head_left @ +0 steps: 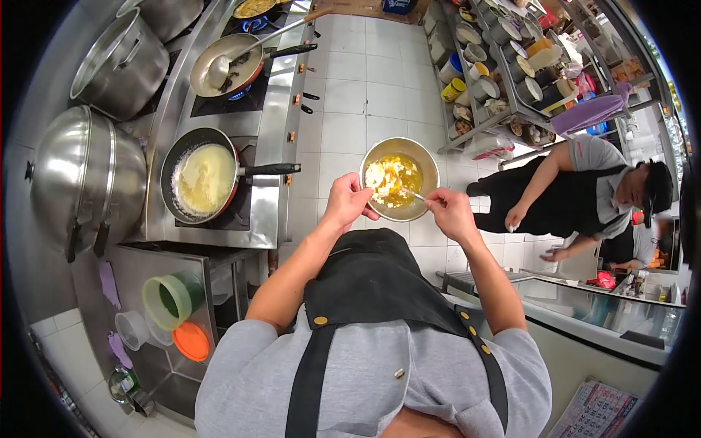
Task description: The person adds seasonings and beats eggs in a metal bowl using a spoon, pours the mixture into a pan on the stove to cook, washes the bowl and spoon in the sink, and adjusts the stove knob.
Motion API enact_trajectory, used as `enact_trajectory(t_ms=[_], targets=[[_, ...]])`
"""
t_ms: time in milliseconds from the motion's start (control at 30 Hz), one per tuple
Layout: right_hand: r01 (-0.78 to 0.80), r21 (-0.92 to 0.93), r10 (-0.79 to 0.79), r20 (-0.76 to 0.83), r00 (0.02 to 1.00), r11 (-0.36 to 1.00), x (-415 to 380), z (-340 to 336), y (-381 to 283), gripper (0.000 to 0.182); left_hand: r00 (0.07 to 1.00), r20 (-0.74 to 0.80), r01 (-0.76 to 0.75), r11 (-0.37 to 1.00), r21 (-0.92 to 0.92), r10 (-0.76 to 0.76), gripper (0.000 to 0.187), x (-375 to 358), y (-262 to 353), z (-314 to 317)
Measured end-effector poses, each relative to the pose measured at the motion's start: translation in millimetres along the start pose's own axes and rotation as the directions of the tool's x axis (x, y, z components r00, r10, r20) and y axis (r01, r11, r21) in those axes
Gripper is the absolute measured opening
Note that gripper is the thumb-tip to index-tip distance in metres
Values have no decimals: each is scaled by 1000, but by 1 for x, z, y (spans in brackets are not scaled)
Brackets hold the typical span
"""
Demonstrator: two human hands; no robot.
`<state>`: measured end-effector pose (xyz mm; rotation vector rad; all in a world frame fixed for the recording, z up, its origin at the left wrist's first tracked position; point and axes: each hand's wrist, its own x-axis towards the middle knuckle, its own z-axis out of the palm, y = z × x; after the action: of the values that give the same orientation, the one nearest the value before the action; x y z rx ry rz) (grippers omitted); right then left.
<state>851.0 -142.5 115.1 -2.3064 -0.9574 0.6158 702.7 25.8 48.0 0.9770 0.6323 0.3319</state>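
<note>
A metal bowl (423,164) with yellow liquid and white lumps hangs in front of my chest, over the tiled floor. My left hand (347,201) grips its near left rim. My right hand (449,210) pinches a thin utensil (414,194) whose tip reaches into the bowl's contents. A black apron covers my grey shirt below.
To the left is a steel stove (270,139) with a black pan of pale yellow batter (204,179), a wok with a ladle (223,66) and large steel pots (87,179). Shelves of containers (496,66) stand at the back right. A co-worker (584,190) bends over a counter at right.
</note>
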Motion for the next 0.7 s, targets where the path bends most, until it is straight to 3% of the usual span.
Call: enact_trajectory(t_ms=[100, 233, 300, 367, 467, 600, 700], targets=[[332, -222, -368, -142, 919, 917, 34, -13, 3, 6, 1000, 0, 18, 1000, 4, -18, 19, 27, 10, 2], [533, -305, -571, -41, 820, 789, 91, -34, 8, 3, 999, -21, 29, 999, -14, -29, 18, 61, 18, 8], [579, -326, -590, 77, 804, 747, 117, -52, 16, 3, 998, -33, 46, 999, -28, -47, 17, 74, 25, 13], [653, -271, -668, 47, 743, 707, 145, -67, 14, 6, 998, -54, 33, 998, -54, -36, 16, 90, 33, 21], [763, -260, -737, 208, 643, 592, 189, -81, 17, 6, 995, -100, 2, 997, -79, -10, 15, 111, 41, 33], [784, -233, -739, 264, 620, 575, 238, -116, 13, 6, 986, -163, -42, 995, -89, 27, 12, 143, 46, 42], [857, -186, -763, 394, 512, 480, 270, -120, 18, 5, 979, -203, -43, 993, -110, 20, 11, 163, 50, 51]])
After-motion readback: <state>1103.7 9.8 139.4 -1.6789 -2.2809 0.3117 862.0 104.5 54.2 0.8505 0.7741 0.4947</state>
